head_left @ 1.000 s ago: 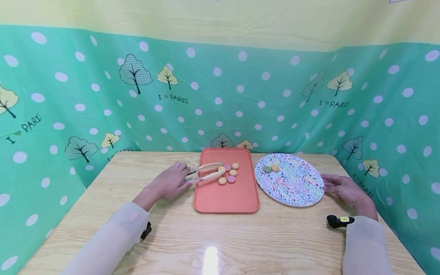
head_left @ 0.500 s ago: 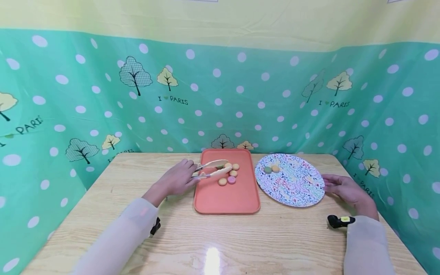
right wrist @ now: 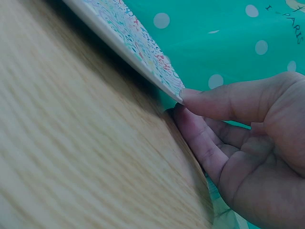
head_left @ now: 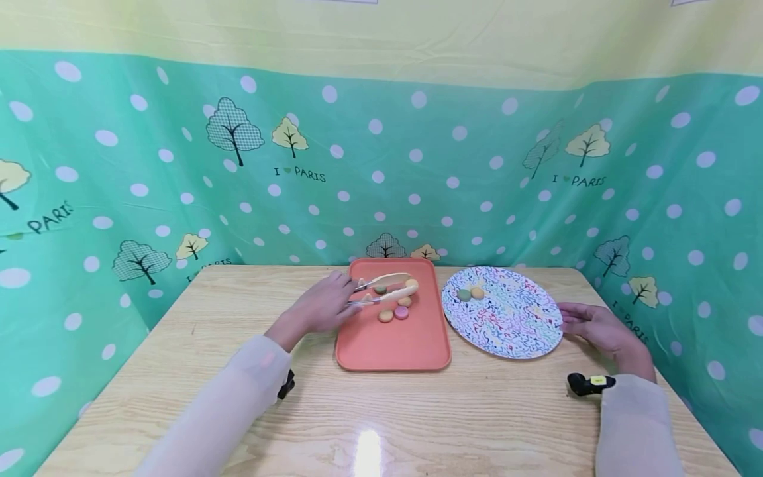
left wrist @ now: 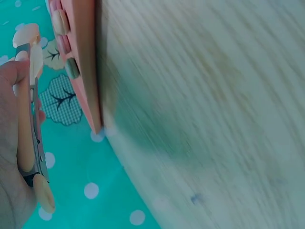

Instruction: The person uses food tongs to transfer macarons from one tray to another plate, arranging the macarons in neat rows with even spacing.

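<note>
My left hand [head_left: 322,303] grips a pair of tongs [head_left: 387,297] with pale tips and metal arms, seen also as tongs [left wrist: 36,129] in the left wrist view. Their tips are spread over the coral tray [head_left: 390,348], around a yellow macaron [head_left: 411,283]; I cannot tell whether they touch it. Behind the arms lies a green macaron [head_left: 380,290]. Nearer the front are a pink macaron [head_left: 401,313] and two more yellow ones. At the right, my right hand [head_left: 602,328] pinches the rim of a speckled oval plate [right wrist: 136,59] between thumb and fingers.
On the plate's left part sit a green macaron [head_left: 464,295] and a yellow macaron [head_left: 477,292], side by side. A wooden table [head_left: 465,417] carries everything. Behind it hangs a green dotted curtain [head_left: 417,172], close to the table's back edge.
My left hand has moved to the right with the tongs, whose tips now reach the tray's right-hand macarons. The right hand and the plate stay in place.
</note>
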`<act>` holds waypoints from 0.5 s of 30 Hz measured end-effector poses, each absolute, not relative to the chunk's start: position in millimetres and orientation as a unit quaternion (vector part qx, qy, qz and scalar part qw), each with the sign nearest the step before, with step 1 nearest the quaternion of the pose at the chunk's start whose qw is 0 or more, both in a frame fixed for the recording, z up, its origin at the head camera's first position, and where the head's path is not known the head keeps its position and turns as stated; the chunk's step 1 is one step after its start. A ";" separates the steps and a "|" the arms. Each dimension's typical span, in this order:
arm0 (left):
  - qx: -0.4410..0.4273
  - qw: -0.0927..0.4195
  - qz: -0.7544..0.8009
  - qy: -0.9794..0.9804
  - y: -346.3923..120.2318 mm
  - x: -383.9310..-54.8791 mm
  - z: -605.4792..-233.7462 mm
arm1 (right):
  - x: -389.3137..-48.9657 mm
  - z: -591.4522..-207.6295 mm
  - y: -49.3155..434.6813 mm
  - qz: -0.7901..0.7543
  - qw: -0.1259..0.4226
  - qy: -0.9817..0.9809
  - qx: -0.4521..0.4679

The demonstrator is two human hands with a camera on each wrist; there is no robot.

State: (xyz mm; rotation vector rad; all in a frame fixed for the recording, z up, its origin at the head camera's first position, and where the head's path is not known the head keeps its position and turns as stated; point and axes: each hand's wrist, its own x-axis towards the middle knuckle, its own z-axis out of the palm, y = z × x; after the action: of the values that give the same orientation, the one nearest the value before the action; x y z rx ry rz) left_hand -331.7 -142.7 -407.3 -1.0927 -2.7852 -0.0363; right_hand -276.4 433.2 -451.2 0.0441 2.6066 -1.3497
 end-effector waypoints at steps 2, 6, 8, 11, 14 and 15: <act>-0.367 0.074 -0.014 -0.927 -138.2 -332.3 -406.2 | -276.1 -450.6 432.8 -0.460 0.103 0.882 0.016; -0.375 0.077 -0.014 -0.924 -129.5 -333.2 -404.5 | -275.7 -449.6 432.1 -0.462 0.105 0.880 0.018; -0.379 0.081 -0.016 -0.922 -125.1 -333.4 -403.5 | -275.6 -449.5 432.0 -0.461 0.107 0.881 0.019; -0.385 0.088 -0.017 -0.918 -118.1 -334.5 -403.2 | -275.7 -449.7 432.1 -0.458 0.109 0.882 0.021; -0.385 0.087 -0.021 -0.919 -109.9 -335.7 -403.6 | -275.8 -450.2 432.6 -0.455 0.109 0.884 0.021; -0.385 0.086 -0.021 -0.919 -106.8 -336.0 -404.0 | -275.7 -450.2 432.7 -0.454 0.108 0.884 0.021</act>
State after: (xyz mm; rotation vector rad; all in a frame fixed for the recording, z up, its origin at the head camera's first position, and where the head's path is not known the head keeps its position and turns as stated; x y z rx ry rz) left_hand -336.0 -106.8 -404.0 -1.1463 -2.7391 -0.0635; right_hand -275.7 432.7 -450.2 0.0628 2.6013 -1.3348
